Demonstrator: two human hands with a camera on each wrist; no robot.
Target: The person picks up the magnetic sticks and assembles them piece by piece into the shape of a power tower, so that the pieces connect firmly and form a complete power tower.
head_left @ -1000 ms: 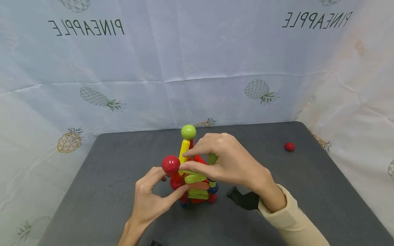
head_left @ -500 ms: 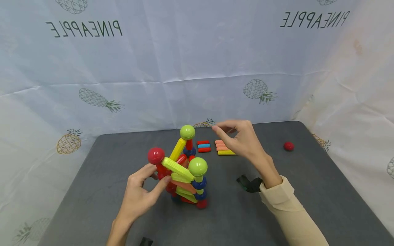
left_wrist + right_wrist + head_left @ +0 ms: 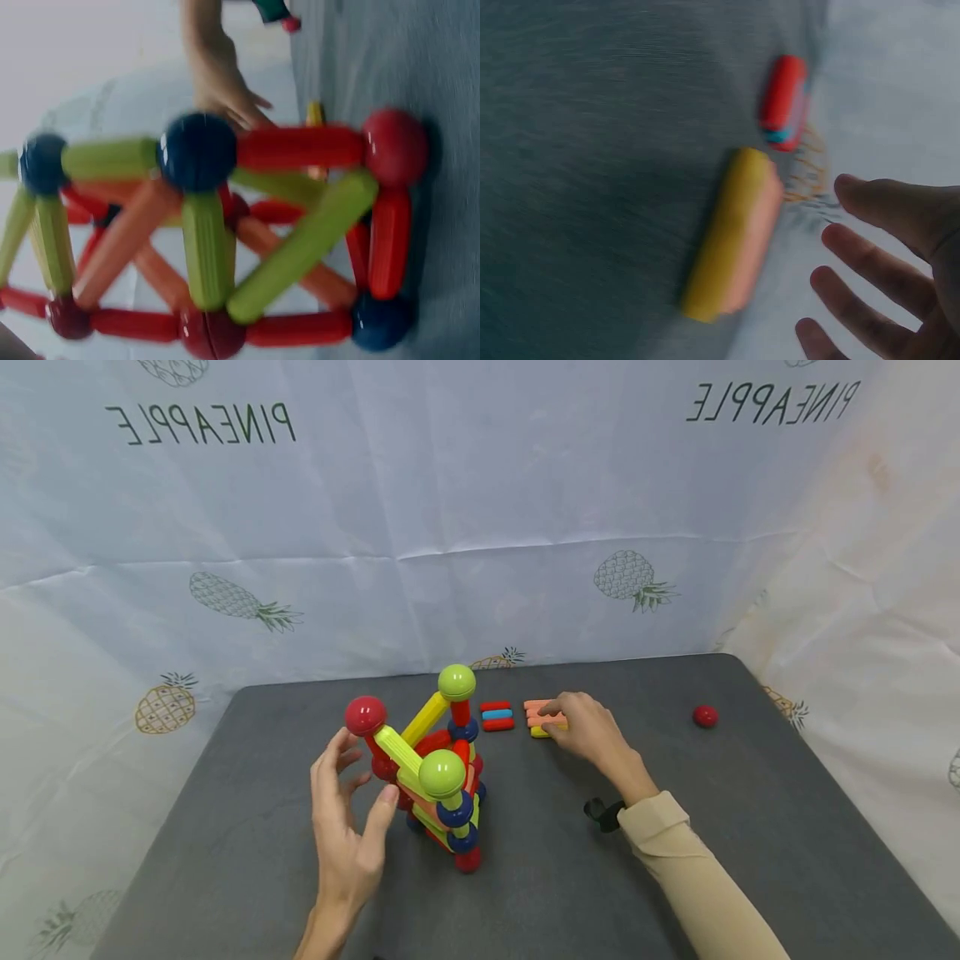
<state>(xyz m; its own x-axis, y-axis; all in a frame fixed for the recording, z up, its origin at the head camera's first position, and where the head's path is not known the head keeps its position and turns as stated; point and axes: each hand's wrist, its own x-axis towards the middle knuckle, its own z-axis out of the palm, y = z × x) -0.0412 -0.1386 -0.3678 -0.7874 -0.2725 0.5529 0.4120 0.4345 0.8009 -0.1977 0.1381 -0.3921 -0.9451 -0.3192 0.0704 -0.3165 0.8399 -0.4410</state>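
A tower of coloured rods and balls [image 3: 410,760] stands on the table, with two green balls and one red ball on top. My left hand [image 3: 347,827] is at its left side, fingers and thumb spread beside the upper red ball [image 3: 366,717]; whether the fingertips touch cannot be told. The lattice of red, green and orange rods [image 3: 277,255] fills the left wrist view. My right hand [image 3: 592,732] hovers over a row of orange rods [image 3: 536,713] and a yellow rod [image 3: 718,240]. In the right wrist view its fingers are apart and hold nothing.
Two red rods and a blue rod [image 3: 497,716] lie between the tower and the right hand. A loose red ball [image 3: 705,717] sits at the table's far right. Behind the grey table [image 3: 225,827] hangs a pineapple-print cloth [image 3: 450,510].
My right hand has left the tower top and moved right, down over the orange and yellow rods. The tower has turned and shifted left. My left fingers have spread wider beside it.
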